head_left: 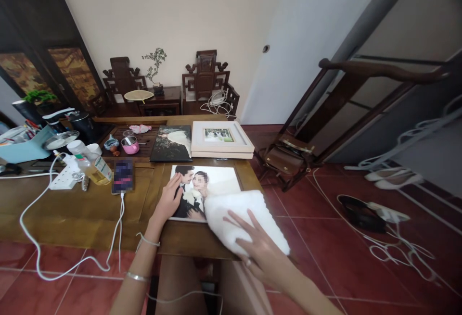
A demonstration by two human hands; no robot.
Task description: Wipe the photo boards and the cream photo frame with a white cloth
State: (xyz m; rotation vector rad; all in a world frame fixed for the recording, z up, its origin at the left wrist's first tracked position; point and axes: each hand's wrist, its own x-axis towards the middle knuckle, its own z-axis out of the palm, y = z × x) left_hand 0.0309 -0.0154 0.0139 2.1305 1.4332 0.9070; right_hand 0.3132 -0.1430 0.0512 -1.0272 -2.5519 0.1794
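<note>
A photo print of a couple, one person in dark clothes and one in white, lies flat near the front edge of the wooden table. My left hand rests on the print's left side, its fingers stretched out. Over the lower right part of the print lies a white towel, which also reaches past the table's right edge. My right hand is on top of the towel with its fingers spread, pressing on it. The towel hides that corner of the print.
Behind the print are a dark photo panel and stacked pale frames. Leftward lie a phone on a white cable, bottles, a power strip and a pink cup. A wooden chair stands right.
</note>
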